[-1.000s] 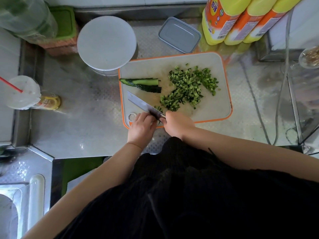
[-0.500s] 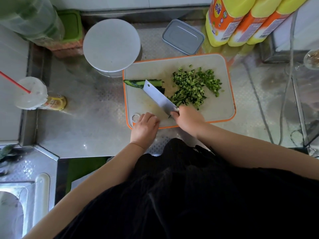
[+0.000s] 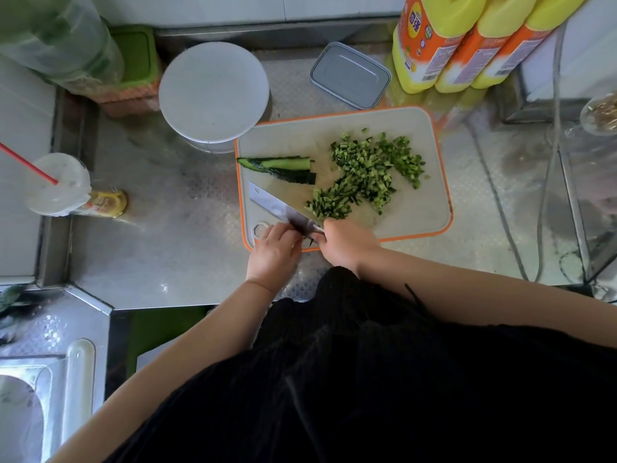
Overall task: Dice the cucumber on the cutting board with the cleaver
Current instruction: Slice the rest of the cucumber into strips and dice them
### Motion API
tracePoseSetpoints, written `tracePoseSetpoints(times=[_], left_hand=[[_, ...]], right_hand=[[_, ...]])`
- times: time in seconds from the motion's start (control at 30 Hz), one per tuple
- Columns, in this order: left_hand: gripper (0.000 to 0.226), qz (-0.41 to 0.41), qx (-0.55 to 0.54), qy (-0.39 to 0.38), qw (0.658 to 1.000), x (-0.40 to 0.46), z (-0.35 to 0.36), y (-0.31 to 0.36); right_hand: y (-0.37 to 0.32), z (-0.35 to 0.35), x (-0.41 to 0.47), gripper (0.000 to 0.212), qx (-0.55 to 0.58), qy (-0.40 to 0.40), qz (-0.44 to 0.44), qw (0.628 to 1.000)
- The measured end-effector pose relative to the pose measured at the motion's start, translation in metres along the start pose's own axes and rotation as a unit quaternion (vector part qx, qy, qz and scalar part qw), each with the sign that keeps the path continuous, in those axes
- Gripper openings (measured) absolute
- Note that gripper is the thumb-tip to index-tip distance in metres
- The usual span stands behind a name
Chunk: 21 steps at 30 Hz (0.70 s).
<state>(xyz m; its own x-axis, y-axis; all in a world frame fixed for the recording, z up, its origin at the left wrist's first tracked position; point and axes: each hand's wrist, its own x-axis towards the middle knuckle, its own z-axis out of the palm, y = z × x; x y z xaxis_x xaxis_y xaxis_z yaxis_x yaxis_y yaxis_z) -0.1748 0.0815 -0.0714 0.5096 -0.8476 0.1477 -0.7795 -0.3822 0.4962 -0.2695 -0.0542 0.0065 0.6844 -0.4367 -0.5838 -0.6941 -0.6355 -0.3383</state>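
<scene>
1. Right hand (image 3: 347,243) clamped on cleaver (image 3: 282,207) handle; left hand (image 3: 275,250) fingers curled at blade, grip unclear.
2. Uncut cucumber strips (image 3: 282,167) far-left on cutting board (image 3: 427,208), diced pile (image 3: 367,173) right.
3. Yellow bottles (image 3: 430,41) with unreadable labels.

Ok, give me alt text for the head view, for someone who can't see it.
Right hand grips a cleaver low over an orange-rimmed board, left hand touching the blade near the handle. Diced cucumber lies right; uncut strips lie left.

The cleaver (image 3: 283,208) handle is hidden inside the right hand (image 3: 347,243); the yellow bottles (image 3: 467,41) are cut off by the top edge.
</scene>
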Motion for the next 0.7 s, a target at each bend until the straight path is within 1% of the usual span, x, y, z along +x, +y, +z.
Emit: tracePoseSetpoints(times=[0.27, 0.4, 0.5, 0.53, 0.63, 0.7], left_hand=[[0.022, -0.005, -0.001, -0.005, 1.0, -0.001, 0.001, -0.002], [0.023, 0.005, 0.007, -0.001, 1.0, -0.001, 0.001, -0.002], [0.007, 0.015, 0.017, -0.001, 1.0, -0.003, 0.0, -0.004], [0.007, 0.01, 0.015, -0.006, 1.0, -0.003, -0.001, -0.003], [0.009, -0.01, -0.002, -0.008, 1.0, -0.001, -0.002, -0.002], [0.019, -0.022, -0.009, -0.009, 1.0, -0.002, -0.006, -0.003]], right_hand=[[-0.006, 0.007, 0.006, 0.032, -0.02, -0.01, -0.002, 1.0], [-0.002, 0.003, 0.016, 0.036, 0.0, -0.011, 0.008, 1.0], [0.008, 0.002, 0.019, 0.034, 0.052, -0.006, 0.032, 0.998], [0.012, 0.001, 0.02, 0.032, 0.062, 0.004, 0.041, 0.997], [0.021, -0.005, 0.021, 0.032, 0.06, 0.038, 0.052, 0.996], [0.024, -0.006, 0.018, 0.033, 0.053, 0.048, 0.046, 0.996]])
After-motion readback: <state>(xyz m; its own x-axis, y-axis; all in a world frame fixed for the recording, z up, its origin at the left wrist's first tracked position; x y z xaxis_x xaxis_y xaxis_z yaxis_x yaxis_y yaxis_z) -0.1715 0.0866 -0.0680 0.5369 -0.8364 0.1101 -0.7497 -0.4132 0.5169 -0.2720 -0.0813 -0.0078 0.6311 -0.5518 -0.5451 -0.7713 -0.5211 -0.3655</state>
